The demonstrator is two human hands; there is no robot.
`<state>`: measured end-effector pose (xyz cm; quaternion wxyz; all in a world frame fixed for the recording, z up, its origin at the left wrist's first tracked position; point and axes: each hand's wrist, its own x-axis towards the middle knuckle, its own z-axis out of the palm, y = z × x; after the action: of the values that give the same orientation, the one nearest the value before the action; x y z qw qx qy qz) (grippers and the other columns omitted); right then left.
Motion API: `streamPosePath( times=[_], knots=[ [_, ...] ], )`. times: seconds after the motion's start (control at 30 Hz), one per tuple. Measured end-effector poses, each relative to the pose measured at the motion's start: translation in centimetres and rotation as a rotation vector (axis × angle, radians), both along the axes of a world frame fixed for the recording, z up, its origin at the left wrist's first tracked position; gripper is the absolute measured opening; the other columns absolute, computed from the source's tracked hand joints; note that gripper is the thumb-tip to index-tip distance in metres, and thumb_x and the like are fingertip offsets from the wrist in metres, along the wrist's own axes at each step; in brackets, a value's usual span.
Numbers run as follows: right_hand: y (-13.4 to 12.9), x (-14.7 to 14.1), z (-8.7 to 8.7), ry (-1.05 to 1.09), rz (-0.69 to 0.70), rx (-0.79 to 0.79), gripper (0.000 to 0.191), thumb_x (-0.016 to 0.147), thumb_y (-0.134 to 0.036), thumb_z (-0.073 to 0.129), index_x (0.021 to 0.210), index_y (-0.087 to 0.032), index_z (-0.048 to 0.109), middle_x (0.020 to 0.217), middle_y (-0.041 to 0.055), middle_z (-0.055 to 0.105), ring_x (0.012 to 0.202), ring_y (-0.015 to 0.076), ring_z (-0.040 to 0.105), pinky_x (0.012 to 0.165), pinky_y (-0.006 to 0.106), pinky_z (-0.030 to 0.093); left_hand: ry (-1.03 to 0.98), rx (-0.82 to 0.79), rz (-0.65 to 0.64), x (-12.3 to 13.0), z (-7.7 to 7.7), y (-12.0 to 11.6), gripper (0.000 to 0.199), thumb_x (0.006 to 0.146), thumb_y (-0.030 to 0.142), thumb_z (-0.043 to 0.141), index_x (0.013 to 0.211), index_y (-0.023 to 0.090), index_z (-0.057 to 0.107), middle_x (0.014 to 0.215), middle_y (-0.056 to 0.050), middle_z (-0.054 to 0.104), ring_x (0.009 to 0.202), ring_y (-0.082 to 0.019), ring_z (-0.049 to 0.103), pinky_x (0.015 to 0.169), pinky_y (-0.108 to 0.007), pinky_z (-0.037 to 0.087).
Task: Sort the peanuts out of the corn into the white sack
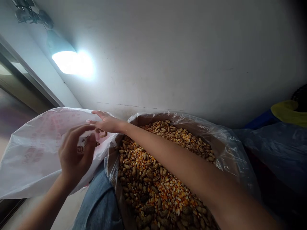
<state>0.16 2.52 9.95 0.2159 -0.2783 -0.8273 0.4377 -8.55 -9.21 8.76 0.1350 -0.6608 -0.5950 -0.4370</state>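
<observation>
Right hand open on the rim of the white woven sack, left hand half-curled at its mouth, grip unclear

Single head-worn camera, looking forward and down from just above the plastic-lined carton of corn and peanuts; the carton lies close, the wall beyond it.

A plastic-lined carton holds peanuts in shells mixed with corn kernels. A woven sack lies left of it, a plastic-covered bundle right, a wall behind.
</observation>
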Motion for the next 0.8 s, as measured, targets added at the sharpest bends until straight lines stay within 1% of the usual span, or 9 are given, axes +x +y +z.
streamPosePath(
  times=[0.03,0.1,0.2,0.3,0.37,0.43,0.57,0.7,0.8],
  knots=[
    [0.0,0.2,-0.2,-0.025,0.029,0.072,0.056,0.075,-0.052,0.038,0.123,-0.024,0.029,0.125,0.0022,0.034,0.110,0.0205,0.033,0.085,0.034,0.034,0.010,-0.011,-0.064,0.3,-0.1,-0.2,0.024,0.073,0.021,0.046,0.096,0.025,0.046,0.094,0.000,0.054,0.088,-0.015,0.051,0.080,-0.029,0.040],
    [-0.3,2.9,-1.5,-0.131,0.061,0.180,0.055,0.075,-0.051,0.038,0.123,-0.025,0.030,0.129,0.0044,0.027,0.114,0.0232,0.029,0.089,0.039,0.029,0.029,-0.101,-0.182,0.7,-0.6,-0.1,0.022,0.073,0.021,0.046,0.095,0.024,0.048,0.091,-0.001,0.055,0.084,-0.014,0.052,0.076,-0.026,0.042],
    [-1.0,10.1,-4.5,-0.208,0.016,0.193,0.046,0.076,-0.046,0.040,0.113,-0.020,0.043,0.120,0.0085,0.038,0.106,0.0229,0.037,0.086,0.038,0.032,0.049,-0.358,-0.274,1.5,-2.2,1.2,0.020,0.077,0.028,0.040,0.095,0.023,0.049,0.092,-0.002,0.055,0.081,-0.014,0.052,0.069,-0.024,0.043],
    [-2.1,17.3,-7.6,-0.347,-0.199,0.170,0.029,0.077,-0.040,0.041,0.091,-0.020,0.056,0.103,0.0078,0.048,0.097,0.0212,0.044,0.082,0.038,0.034,0.133,-0.563,-0.365,3.3,-4.1,3.7,0.026,0.079,0.034,0.035,0.097,0.022,0.049,0.096,-0.003,0.055,0.081,-0.014,0.053,0.070,-0.025,0.042],
    [-2.8,20.1,-9.4,-0.400,-0.317,0.128,0.026,0.077,-0.038,0.040,0.088,-0.021,0.057,0.098,0.0070,0.049,0.093,0.0208,0.045,0.078,0.038,0.037,0.280,-0.681,-0.444,5.0,-5.3,5.8,0.028,0.078,0.036,0.034,0.098,0.023,0.050,0.097,-0.003,0.055,0.082,-0.016,0.054,0.069,-0.027,0.042],
    [-3.5,20.9,-10.7,-0.383,-0.367,0.135,0.025,0.078,-0.036,0.039,0.090,-0.022,0.056,0.096,0.0063,0.050,0.094,0.0204,0.044,0.077,0.037,0.037,0.458,-0.822,-0.502,6.8,-6.4,7.5,0.028,0.076,0.037,0.036,0.096,0.023,0.051,0.094,-0.004,0.057,0.080,-0.019,0.055,0.066,-0.030,0.042],
    [-3.9,18.9,-11.9,-0.344,-0.311,0.267,0.023,0.078,-0.032,0.042,0.097,-0.024,0.054,0.096,0.0052,0.051,0.096,0.0200,0.041,0.079,0.036,0.035,0.696,-1.011,-0.469,8.7,-8.2,9.2,0.027,0.070,0.035,0.046,0.091,0.020,0.052,0.083,-0.008,0.061,0.075,-0.025,0.057,0.058,-0.032,0.042],
    [-3.8,17.3,-12.4,-0.351,-0.293,0.348,0.016,0.076,-0.026,0.045,0.087,-0.022,0.056,0.091,0.0047,0.053,0.093,0.0204,0.039,0.079,0.036,0.034,0.598,-0.994,-0.500,8.0,-9.6,8.9,0.021,0.072,0.032,0.044,0.087,0.019,0.050,0.080,-0.006,0.060,0.072,-0.021,0.056,0.058,-0.028,0.041],
    [-3.9,17.6,-12.6,-0.288,-0.318,0.304,0.013,0.076,-0.026,0.045,0.079,-0.021,0.056,0.087,0.0037,0.055,0.091,0.0200,0.040,0.079,0.036,0.034,0.436,-1.001,-0.568,7.4,-10.0,8.7,0.025,0.072,0.030,0.044,0.093,0.018,0.049,0.081,-0.005,0.059,0.073,-0.018,0.055,0.063,-0.027,0.040]
  ],
)
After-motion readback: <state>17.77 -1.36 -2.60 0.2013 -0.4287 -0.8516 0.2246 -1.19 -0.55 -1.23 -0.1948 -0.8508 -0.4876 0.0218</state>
